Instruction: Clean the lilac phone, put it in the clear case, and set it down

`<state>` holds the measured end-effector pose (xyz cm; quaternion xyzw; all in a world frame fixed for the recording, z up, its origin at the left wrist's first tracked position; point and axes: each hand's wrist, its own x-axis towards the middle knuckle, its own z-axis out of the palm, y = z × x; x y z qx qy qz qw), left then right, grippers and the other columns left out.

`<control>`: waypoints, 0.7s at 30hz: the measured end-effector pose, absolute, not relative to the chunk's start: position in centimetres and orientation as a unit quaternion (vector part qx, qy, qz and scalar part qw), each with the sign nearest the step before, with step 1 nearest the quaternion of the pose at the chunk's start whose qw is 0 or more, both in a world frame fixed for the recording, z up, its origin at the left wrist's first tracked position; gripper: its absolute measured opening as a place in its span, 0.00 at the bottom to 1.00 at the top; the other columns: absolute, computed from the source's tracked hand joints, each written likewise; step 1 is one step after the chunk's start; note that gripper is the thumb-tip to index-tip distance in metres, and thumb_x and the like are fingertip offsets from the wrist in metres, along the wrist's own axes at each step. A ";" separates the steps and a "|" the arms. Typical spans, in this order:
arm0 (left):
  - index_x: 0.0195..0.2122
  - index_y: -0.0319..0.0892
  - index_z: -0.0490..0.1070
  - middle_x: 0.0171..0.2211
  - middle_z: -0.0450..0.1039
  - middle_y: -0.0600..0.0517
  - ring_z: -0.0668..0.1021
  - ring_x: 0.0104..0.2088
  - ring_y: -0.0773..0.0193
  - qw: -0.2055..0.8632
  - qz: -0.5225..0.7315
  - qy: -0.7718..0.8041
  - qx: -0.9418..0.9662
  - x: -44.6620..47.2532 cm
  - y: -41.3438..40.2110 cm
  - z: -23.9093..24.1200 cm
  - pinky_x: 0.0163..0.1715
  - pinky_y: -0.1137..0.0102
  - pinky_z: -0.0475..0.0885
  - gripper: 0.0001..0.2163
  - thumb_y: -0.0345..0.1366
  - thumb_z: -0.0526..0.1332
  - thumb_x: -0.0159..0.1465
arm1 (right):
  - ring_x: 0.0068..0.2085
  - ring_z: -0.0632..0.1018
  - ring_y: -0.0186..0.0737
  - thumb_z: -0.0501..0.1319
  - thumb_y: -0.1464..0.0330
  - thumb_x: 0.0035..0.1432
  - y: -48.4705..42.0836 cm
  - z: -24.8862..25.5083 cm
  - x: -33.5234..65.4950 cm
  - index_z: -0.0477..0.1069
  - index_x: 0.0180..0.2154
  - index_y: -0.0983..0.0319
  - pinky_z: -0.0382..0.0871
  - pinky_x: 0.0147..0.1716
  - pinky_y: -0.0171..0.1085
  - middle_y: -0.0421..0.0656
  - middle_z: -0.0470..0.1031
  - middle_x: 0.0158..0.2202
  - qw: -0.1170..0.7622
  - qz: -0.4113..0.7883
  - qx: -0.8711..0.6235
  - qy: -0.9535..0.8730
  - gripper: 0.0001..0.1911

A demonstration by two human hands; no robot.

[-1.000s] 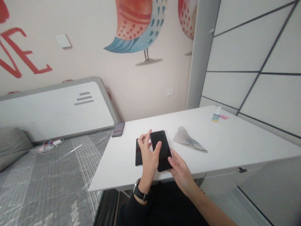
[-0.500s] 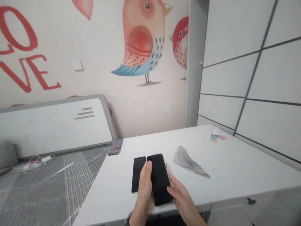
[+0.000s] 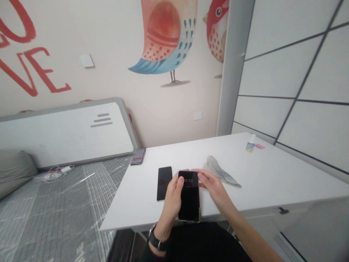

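My left hand [image 3: 172,198] grips a black phone [image 3: 188,198] by its left edge, thumb on the glass, above the near edge of the white table [image 3: 272,185]. The screen is dark with small digits lit near its top. My right hand [image 3: 212,185] hovers at the phone's upper right corner, fingers spread, reaching toward a crumpled grey cloth [image 3: 222,171] just beyond it; whether it touches phone or cloth I cannot tell. A second black phone [image 3: 164,178] lies flat on the table left of the held one.
A small white bottle [image 3: 251,142] and a pink slip [image 3: 260,146] stand at the table's far right by the panelled wall. A blurred dark item [image 3: 137,157] sits at the table's far left corner. A bed [image 3: 54,214] with a white headboard lies left.
The right hand has left the phone's lower right side and moved up toward the cloth. The left hand now holds the phone alone, and the screen shows lit digits.
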<state>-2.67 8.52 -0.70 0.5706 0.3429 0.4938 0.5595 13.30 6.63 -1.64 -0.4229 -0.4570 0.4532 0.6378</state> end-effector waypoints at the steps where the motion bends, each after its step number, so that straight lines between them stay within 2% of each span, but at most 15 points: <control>1: 0.52 0.44 0.78 0.51 0.81 0.45 0.80 0.50 0.51 0.563 0.486 0.345 0.572 -2.6 8.5 -0.7 0.55 0.60 0.72 0.24 0.58 0.62 0.66 | 0.43 0.81 0.51 0.71 0.42 0.51 6.7 -1.6 13.3 0.83 0.41 0.57 0.76 0.42 0.46 0.48 0.84 0.42 0.637 0.455 -0.424 -0.456 0.28; 4: 0.54 0.45 0.77 0.51 0.80 0.46 0.80 0.52 0.52 0.582 0.475 0.347 0.562 -2.5 8.4 -1.0 0.56 0.61 0.72 0.24 0.57 0.61 0.67 | 0.42 0.80 0.49 0.72 0.44 0.50 6.8 -1.6 13.3 0.83 0.38 0.57 0.75 0.44 0.45 0.47 0.84 0.39 0.643 0.450 -0.426 -0.450 0.25; 8: 0.58 0.45 0.72 0.53 0.79 0.45 0.82 0.48 0.51 0.654 0.457 0.307 0.519 -2.1 8.2 -1.4 0.52 0.59 0.75 0.26 0.56 0.63 0.66 | 0.47 0.79 0.52 0.74 0.44 0.48 6.8 -1.6 13.5 0.81 0.34 0.58 0.72 0.52 0.47 0.47 0.83 0.41 0.667 0.419 -0.426 -0.445 0.24; 11: 0.58 0.47 0.71 0.55 0.78 0.46 0.83 0.47 0.52 0.674 0.448 0.284 0.515 -1.8 8.1 -1.7 0.52 0.59 0.75 0.26 0.51 0.69 0.63 | 0.45 0.79 0.53 0.74 0.45 0.48 6.7 -1.6 13.4 0.80 0.33 0.58 0.74 0.45 0.46 0.47 0.83 0.40 0.675 0.409 -0.434 -0.436 0.24; 14: 0.59 0.48 0.70 0.57 0.76 0.47 0.79 0.54 0.52 0.666 0.446 0.277 0.530 -1.8 8.1 -1.9 0.58 0.59 0.71 0.27 0.47 0.72 0.60 | 0.42 0.80 0.51 0.73 0.45 0.49 6.6 -1.9 13.2 0.79 0.35 0.58 0.74 0.36 0.42 0.48 0.83 0.41 0.679 0.413 -0.440 -0.419 0.24; 17: 0.56 0.44 0.73 0.54 0.78 0.44 0.77 0.57 0.51 0.667 0.429 0.277 0.542 -2.4 7.9 -1.7 0.60 0.58 0.69 0.26 0.46 0.74 0.59 | 0.39 0.79 0.49 0.73 0.44 0.49 6.7 -2.4 13.0 0.79 0.37 0.58 0.74 0.34 0.41 0.47 0.82 0.38 0.684 0.421 -0.446 -0.396 0.26; 19: 0.56 0.44 0.73 0.53 0.79 0.44 0.79 0.54 0.51 0.673 0.404 0.281 0.552 -3.0 7.8 -1.5 0.56 0.59 0.72 0.26 0.46 0.73 0.59 | 0.37 0.79 0.48 0.72 0.43 0.49 7.0 -2.8 12.9 0.79 0.37 0.58 0.74 0.34 0.42 0.46 0.81 0.37 0.687 0.425 -0.449 -0.381 0.26; 21: 0.60 0.47 0.70 0.54 0.79 0.44 0.82 0.47 0.54 0.670 0.373 0.294 0.570 -3.6 7.6 -1.3 0.46 0.64 0.77 0.27 0.45 0.72 0.60 | 0.37 0.79 0.48 0.72 0.42 0.49 7.2 -3.0 12.7 0.78 0.38 0.58 0.74 0.34 0.42 0.45 0.81 0.36 0.692 0.425 -0.450 -0.372 0.28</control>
